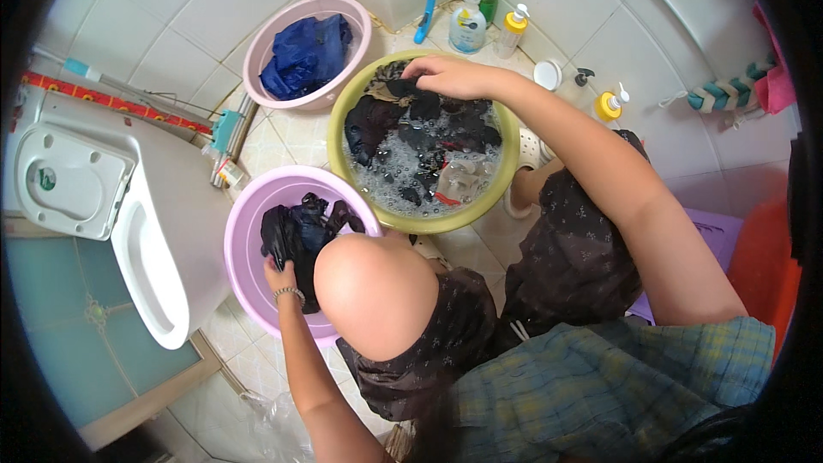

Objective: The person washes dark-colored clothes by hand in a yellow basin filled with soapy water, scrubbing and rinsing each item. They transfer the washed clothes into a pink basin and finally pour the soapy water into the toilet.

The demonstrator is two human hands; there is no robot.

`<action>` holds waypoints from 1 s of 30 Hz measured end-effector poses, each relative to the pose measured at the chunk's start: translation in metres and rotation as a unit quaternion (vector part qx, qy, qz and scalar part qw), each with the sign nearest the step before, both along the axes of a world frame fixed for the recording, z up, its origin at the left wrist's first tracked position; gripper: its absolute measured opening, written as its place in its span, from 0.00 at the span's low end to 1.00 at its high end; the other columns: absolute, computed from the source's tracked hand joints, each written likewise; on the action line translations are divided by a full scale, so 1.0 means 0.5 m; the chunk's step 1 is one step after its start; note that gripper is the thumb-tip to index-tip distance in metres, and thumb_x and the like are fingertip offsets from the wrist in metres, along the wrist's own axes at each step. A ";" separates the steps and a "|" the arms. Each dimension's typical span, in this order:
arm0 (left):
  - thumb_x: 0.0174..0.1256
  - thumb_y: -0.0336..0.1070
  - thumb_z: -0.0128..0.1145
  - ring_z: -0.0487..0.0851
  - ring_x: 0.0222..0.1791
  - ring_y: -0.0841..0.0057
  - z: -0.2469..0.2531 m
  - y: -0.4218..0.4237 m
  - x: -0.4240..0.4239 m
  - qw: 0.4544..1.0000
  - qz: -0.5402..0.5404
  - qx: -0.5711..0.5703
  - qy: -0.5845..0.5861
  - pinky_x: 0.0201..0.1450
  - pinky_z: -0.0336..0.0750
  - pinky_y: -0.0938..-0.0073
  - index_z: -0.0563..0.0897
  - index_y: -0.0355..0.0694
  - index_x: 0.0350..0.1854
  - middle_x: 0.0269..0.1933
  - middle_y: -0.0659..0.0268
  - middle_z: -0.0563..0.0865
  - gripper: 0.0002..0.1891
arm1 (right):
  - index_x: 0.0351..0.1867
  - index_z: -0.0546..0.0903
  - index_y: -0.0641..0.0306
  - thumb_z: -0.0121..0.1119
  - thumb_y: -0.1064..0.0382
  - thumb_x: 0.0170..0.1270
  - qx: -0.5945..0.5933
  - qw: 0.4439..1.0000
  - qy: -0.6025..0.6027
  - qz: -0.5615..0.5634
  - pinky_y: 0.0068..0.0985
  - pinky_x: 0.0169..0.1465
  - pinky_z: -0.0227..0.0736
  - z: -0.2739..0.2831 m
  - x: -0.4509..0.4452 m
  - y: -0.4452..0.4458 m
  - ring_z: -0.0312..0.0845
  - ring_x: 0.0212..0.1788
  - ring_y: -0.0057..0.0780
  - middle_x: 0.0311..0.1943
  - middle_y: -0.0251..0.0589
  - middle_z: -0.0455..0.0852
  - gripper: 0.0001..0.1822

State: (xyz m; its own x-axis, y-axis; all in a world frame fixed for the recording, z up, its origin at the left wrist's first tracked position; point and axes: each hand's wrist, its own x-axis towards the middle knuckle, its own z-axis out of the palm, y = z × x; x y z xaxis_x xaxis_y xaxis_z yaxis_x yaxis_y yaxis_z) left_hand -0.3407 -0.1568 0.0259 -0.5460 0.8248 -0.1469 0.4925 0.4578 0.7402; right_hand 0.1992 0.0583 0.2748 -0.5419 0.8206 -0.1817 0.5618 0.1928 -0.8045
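Note:
My left hand (280, 274) is down in the purple plastic basin (241, 206), its fingers at a wet black garment (283, 235); part of the fingers is hidden by the cloth. Over the far side of the yellow-green basin (335, 141) is my right hand (443, 76), with bent fingers at the dark clothes (373, 122). Whether it pinches any cloth cannot be told. Foamy water surrounds these clothes, and a pale, see-through item (461, 179) with red edges lies in it. Behind on the left, a pink basin (252, 64) holds dark blue cloth (305, 51).
Pump bottles (467, 29) and a white round lid or jar (548, 74) stand along the tiled wall. A blue-tipped handle (424, 22) leans in the corner. At the left are a toilet (186, 206) and a mop (225, 132). My bare knee (376, 296) is beside the purple basin.

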 end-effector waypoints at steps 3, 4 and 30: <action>0.53 0.30 0.61 0.76 0.55 0.59 0.055 0.170 0.175 0.985 -0.148 0.069 0.054 0.60 0.69 0.64 0.72 0.31 0.57 0.54 0.49 0.77 0.26 | 0.60 0.72 0.54 0.54 0.51 0.59 0.008 0.984 -0.175 -0.024 0.39 0.63 0.62 -0.158 0.040 0.079 0.67 0.61 0.48 0.58 0.51 0.72 0.27; 0.54 0.30 0.61 0.76 0.56 0.60 0.080 0.215 0.211 0.979 -0.187 0.069 0.046 0.61 0.68 0.65 0.72 0.32 0.57 0.55 0.49 0.77 0.26 | 0.62 0.70 0.51 0.55 0.48 0.58 -0.010 0.975 -0.216 -0.043 0.41 0.64 0.62 -0.194 0.036 0.096 0.66 0.62 0.50 0.60 0.51 0.70 0.29; 0.52 0.39 0.65 0.81 0.43 0.59 0.081 0.405 0.650 0.787 -0.562 -0.075 0.241 0.49 0.71 0.61 0.69 0.42 0.52 0.38 0.54 0.83 0.26 | 0.49 0.70 0.58 0.70 0.56 0.43 0.049 0.956 -0.075 -0.279 0.36 0.51 0.71 -0.479 0.059 -0.115 0.73 0.51 0.45 0.44 0.46 0.76 0.31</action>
State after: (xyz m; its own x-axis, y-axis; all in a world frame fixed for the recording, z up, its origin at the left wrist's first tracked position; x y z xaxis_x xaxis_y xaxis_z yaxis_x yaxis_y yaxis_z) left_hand -0.0156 0.0457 0.0664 0.4958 0.8196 -0.2871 0.8557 -0.4046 0.3226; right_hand 0.2287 0.0007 0.0353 0.0122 0.9915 -0.1293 0.7067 -0.1000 -0.7004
